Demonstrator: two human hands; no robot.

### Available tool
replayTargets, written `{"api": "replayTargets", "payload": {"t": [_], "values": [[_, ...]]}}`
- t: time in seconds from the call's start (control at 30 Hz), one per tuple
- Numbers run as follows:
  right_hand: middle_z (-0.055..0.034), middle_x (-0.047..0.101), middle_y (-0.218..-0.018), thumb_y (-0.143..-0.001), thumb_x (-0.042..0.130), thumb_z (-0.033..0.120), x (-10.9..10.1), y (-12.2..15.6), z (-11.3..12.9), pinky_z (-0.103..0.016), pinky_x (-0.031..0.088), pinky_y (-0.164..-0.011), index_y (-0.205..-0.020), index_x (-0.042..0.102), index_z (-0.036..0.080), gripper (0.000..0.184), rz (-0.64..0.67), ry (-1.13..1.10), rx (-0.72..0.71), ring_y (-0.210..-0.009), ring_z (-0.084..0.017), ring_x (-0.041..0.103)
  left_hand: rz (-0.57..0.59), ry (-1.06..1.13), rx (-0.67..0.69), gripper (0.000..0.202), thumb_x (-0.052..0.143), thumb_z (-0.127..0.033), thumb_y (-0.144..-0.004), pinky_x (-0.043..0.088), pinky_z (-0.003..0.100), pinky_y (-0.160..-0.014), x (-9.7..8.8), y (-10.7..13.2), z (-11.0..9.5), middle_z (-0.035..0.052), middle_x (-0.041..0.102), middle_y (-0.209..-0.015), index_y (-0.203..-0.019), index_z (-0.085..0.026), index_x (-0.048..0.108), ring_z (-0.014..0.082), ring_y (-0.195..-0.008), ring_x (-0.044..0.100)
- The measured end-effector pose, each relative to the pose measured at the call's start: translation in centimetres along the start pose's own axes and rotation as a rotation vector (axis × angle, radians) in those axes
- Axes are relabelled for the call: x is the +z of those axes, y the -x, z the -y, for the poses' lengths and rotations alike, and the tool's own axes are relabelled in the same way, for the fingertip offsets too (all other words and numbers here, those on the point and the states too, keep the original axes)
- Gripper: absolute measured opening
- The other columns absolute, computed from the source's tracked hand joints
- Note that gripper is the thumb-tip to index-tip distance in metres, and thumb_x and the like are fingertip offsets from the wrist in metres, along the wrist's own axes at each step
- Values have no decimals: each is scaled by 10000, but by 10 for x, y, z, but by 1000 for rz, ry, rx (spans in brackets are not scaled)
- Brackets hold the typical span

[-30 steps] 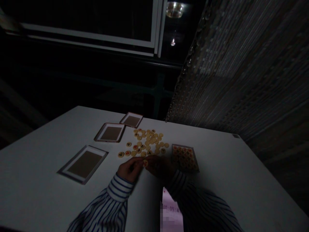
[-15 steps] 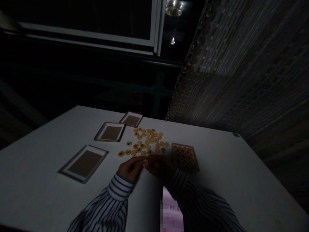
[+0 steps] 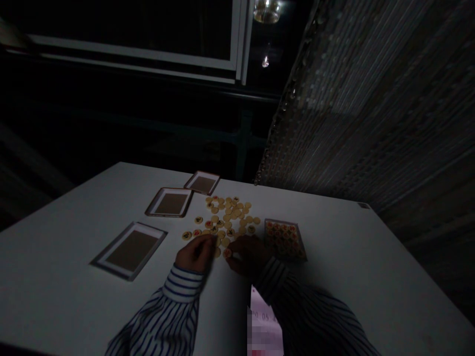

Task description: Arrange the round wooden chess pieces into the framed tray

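Observation:
My right hand (image 3: 248, 253) pinches a round xiangqi piece (image 3: 227, 253) with a red character between thumb and fingers, low over the white table. To its left, my left hand (image 3: 193, 253) has its fingers curled together; whether anything is inside them is hidden. Loose wooden xiangqi pieces (image 3: 230, 216) lie scattered just beyond both hands, some face down and some showing red or black characters. One blank piece (image 3: 217, 252) lies between the hands. Right of my right hand, a shallow tray (image 3: 305, 249) holds rows of pieces, mostly with red characters showing.
Three shallow trays with brown bases stand on the left: a near tray (image 3: 129, 251), a middle tray (image 3: 170, 202) and a far tray (image 3: 202, 183). A bead curtain (image 3: 334, 109) hangs beyond the white table (image 3: 356, 277). Below my right wrist glows a pinkish patch (image 3: 265, 314) with digits.
My hands have moved apart, the left one shifting left. The red-character piece, earlier between both hands, is now in my right hand. More loose pieces show between the hands.

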State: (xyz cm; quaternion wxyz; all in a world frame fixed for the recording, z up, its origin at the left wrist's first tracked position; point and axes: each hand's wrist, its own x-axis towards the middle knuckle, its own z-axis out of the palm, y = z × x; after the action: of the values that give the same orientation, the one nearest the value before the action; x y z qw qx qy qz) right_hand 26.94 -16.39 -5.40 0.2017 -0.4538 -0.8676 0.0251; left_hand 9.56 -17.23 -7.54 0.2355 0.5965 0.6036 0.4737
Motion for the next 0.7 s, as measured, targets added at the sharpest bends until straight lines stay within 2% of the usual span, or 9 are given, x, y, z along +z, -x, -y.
{"api": "replayTargets", "payload": {"t": [0.13, 0.3, 0.5, 0.6, 0.7], "values": [[-35, 615, -746, -756, 477, 305, 5, 2, -3, -316, 364, -693, -778, 624, 206, 178, 25, 73, -5, -754, -177, 564, -76, -30, -13, 306, 495, -420, -743, 507, 282, -727, -1, -1, 3, 38, 691, -843, -878, -188, 643, 187, -801, 636], [-39, 600, -753, -769, 464, 307, 3, 3, -2, -320, 358, -697, -760, 621, 198, 191, 59, 102, -2, -752, -172, 549, -73, -47, 21, 299, 483, -414, -752, 513, 267, -703, 2, -1, 5, 30, 692, -820, -875, -195, 645, 180, -778, 641], [-37, 599, -766, -738, 507, 327, -1, 2, 1, -319, 355, -707, -793, 626, 206, 178, 61, 86, 31, -778, -177, 547, -123, -98, 75, 303, 472, -410, -766, 498, 297, -759, 0, -3, 12, 44, 681, -893, -918, -199, 628, 188, -845, 626], [-37, 591, -751, -754, 486, 308, 1, 3, 1, -313, 351, -700, -785, 622, 206, 173, 5, 80, 28, -777, -172, 542, -129, -175, 186, 271, 489, -385, -759, 487, 310, -769, -3, -4, 16, 57, 673, -885, -893, -191, 622, 189, -837, 618], [-39, 588, -742, -758, 490, 301, 5, 3, -1, -306, 348, -707, -780, 614, 195, 165, -51, 57, 5, -784, -167, 537, -58, -267, 393, 217, 498, -348, -750, 460, 349, -801, -4, -6, 20, 56, 671, -855, -843, -199, 626, 198, -842, 602]]}}
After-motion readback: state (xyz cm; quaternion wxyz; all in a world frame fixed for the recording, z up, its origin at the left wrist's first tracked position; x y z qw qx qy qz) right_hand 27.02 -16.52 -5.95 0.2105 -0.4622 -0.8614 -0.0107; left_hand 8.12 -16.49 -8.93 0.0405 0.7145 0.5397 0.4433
